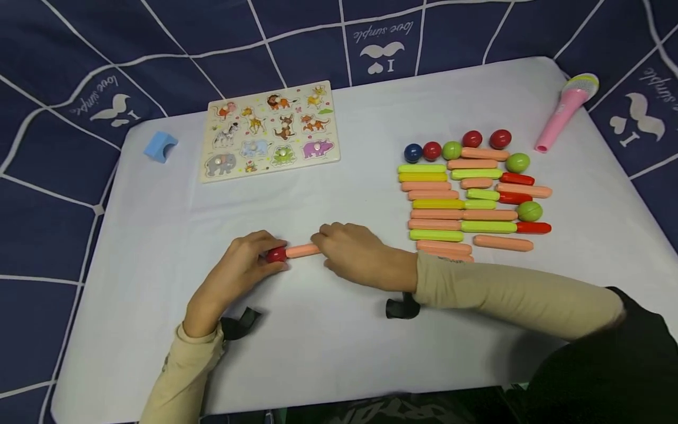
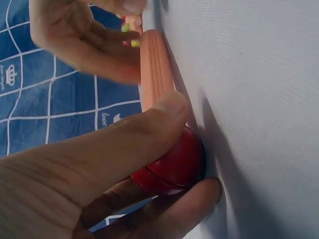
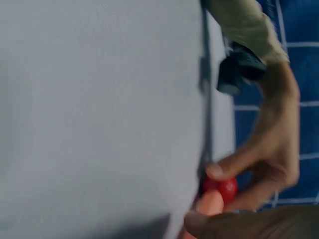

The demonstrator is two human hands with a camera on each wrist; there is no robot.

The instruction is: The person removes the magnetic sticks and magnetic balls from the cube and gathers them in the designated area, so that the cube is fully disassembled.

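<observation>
My left hand [image 1: 241, 268] pinches a red ball [image 1: 276, 254] between thumb and fingers, on the white tabletop left of centre. Against the ball's right side lies one end of a salmon-coloured plastic stick [image 1: 303, 251]. My right hand [image 1: 357, 253] grips the other end of this stick, and its fingers cover that end in the head view. From the left wrist, the ball [image 2: 182, 162] sits between thumb and fingertips, and grooves run along the stick [image 2: 155, 64]. In the right wrist view, the ball [image 3: 227, 189] and stick [image 3: 211, 203] meet end to end.
Rows of salmon, green, yellow and red sticks [image 1: 434, 215] lie to the right, with several coloured balls [image 1: 413, 153] beyond and among them. An animal peg puzzle board [image 1: 270, 131], a blue arch block [image 1: 160, 146] and a pink toy microphone [image 1: 564, 115] lie farther back.
</observation>
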